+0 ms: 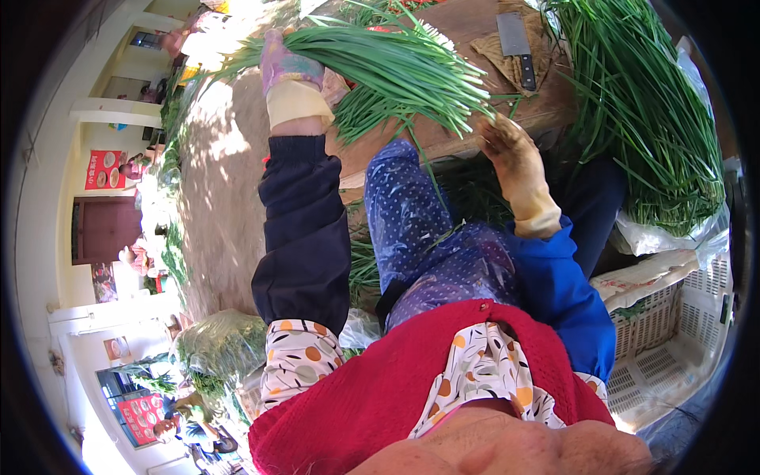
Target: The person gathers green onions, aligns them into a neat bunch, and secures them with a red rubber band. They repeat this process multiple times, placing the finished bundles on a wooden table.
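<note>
My left hand (293, 66), in a purple patterned glove with a pale cuff, grips a bundle of long green garlic chives (392, 62) by its leafy end. The bundle's pale stem ends fan out toward the right. Close to those ends is my right hand (512, 155), in a soiled yellowish glove; whether its curled fingers pinch a stalk cannot be made out. Under the bundle, more chives (369, 113) lie on a brown wooden board (549, 119). A cleaver (514, 35) with a black handle rests on a brown cloth (488, 48) at the board's far right.
A large heap of chives (641, 113) on plastic stands at the right. Below it is a white slatted plastic crate (659, 368). A plastic-wrapped bale of greens (222, 341) sits at the lower left. A blue dotted apron (404, 208) covers the lap. Other people appear at far left.
</note>
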Tool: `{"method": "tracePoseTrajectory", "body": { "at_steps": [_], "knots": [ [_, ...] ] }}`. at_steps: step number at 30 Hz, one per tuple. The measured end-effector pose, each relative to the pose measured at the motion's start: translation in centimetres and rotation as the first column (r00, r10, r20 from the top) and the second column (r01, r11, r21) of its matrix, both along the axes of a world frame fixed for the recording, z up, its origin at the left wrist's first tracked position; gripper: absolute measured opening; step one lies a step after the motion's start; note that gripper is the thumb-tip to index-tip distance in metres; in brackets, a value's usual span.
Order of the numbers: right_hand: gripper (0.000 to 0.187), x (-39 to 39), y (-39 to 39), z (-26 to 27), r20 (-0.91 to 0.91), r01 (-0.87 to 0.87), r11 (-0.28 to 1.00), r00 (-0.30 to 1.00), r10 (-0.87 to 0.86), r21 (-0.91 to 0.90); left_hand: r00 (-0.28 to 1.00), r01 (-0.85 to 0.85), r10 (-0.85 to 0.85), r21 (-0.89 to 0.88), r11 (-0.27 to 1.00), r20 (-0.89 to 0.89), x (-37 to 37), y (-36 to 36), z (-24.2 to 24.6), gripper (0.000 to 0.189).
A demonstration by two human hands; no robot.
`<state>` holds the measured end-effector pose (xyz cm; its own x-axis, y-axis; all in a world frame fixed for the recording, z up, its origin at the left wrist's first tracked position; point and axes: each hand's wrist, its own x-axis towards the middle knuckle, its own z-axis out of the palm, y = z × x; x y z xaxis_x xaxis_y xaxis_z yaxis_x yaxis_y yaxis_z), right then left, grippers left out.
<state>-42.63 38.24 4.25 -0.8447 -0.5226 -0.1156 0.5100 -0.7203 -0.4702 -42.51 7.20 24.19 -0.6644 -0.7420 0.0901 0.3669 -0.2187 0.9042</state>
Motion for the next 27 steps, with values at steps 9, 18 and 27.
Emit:
{"method": "tracePoseTrajectory", "body": {
  "at_steps": [9, 18, 27],
  "knots": [
    [0.057, 2.6, 4.6, -2.9, -0.416, 0.563, 0.03, 0.572, 0.707, 0.826, 1.0, 0.006, -0.006, 0.008, 1.0, -0.002, -0.7, -0.2, 1.1, 0.026],
    [0.022, 1.2, -1.3, 1.6, -0.805, 0.791, 0.401, 0.186, 0.563, 0.462, 0.696, 0.322, 0.67, -0.946, 0.029, 0.258, 0.7, 0.1, 1.7, 0.056],
    [0.048, 2.6, 2.9, 2.4, -0.607, 0.195, 0.687, 0.67, 0.428, 0.7, 0.935, 0.101, 0.272, -0.906, 0.411, 0.228, -2.0, -7.4, -2.7, 0.053]
  ]
}}
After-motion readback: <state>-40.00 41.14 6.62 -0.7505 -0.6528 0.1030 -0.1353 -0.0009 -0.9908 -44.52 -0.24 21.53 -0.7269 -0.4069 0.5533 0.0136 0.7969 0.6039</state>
